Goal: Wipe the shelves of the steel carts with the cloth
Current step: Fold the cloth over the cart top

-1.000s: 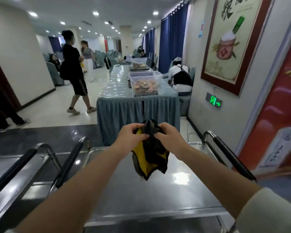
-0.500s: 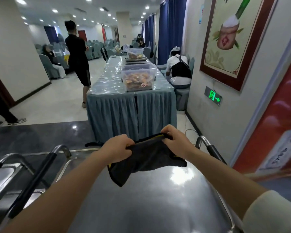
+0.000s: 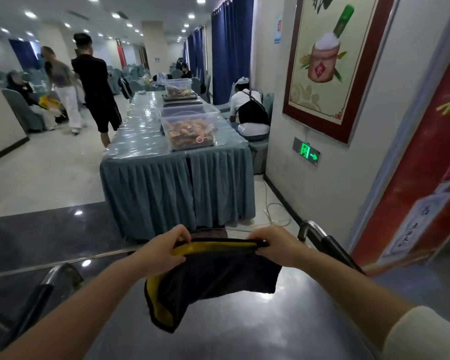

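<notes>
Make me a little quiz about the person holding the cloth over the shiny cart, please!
1. True or false: the cloth lies flat on the cart's top shelf.
2. Which hands hold the cloth? A) only the left B) only the right C) both
3. Fill in: the cloth is dark on one side and ____ on the other.

Key:
1. False. It hangs stretched between the left hand and the right hand, above the shelf.
2. C. Each hand has a grip on the top edge.
3. Yellow.
</notes>
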Demonstrator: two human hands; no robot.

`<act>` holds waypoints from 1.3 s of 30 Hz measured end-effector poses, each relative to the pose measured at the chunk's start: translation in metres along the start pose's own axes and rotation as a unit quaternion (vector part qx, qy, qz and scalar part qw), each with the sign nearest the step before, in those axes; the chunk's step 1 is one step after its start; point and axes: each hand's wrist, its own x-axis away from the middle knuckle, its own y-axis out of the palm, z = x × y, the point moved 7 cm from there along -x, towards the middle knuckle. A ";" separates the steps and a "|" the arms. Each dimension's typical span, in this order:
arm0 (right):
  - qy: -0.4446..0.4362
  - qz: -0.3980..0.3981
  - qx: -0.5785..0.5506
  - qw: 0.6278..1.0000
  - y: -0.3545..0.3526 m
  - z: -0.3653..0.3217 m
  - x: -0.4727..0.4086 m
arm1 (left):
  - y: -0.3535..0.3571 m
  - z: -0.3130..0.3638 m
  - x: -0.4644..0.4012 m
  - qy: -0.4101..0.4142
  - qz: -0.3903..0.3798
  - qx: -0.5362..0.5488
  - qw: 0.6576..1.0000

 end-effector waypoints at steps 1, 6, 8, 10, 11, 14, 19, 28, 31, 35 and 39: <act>0.009 -0.001 0.003 1.000 0.008 0.003 -0.002 | 0.006 -0.010 -0.003 -0.012 -0.018 -0.002 1.000; 0.052 -0.041 0.006 0.998 0.053 0.024 0.000 | 0.035 -0.050 -0.018 -0.029 -0.083 -0.076 0.993; 0.056 -0.070 0.011 0.996 0.066 0.030 0.000 | 0.041 -0.057 -0.020 -0.033 -0.081 -0.073 0.994; 0.053 -0.083 0.019 0.995 0.073 0.036 -0.003 | 0.043 -0.059 -0.023 -0.035 -0.072 -0.069 0.994; 0.052 -0.079 0.018 0.995 0.073 0.039 -0.005 | 0.043 -0.061 -0.024 -0.043 -0.062 -0.065 0.995; 0.049 -0.057 0.011 0.997 0.065 0.050 -0.016 | 0.045 -0.069 -0.027 -0.082 -0.022 -0.050 0.995; 0.054 -0.026 0.035 0.998 0.041 0.070 -0.032 | 0.039 -0.073 -0.030 -0.101 -0.006 0.031 0.994; 0.007 0.116 -0.009 0.993 -0.042 0.062 -0.069 | -0.043 -0.039 -0.042 -0.070 0.160 0.115 0.978; -0.034 0.166 -0.037 0.985 -0.074 0.050 -0.070 | -0.072 -0.023 -0.036 -0.032 0.198 0.121 0.972; -0.046 0.172 -0.140 0.974 -0.087 0.043 -0.056 | -0.081 -0.022 -0.021 -0.050 0.171 0.180 0.967; 0.004 0.073 -0.158 0.985 -0.048 0.062 -0.025 | -0.029 -0.039 -0.006 -0.113 -0.016 0.143 0.983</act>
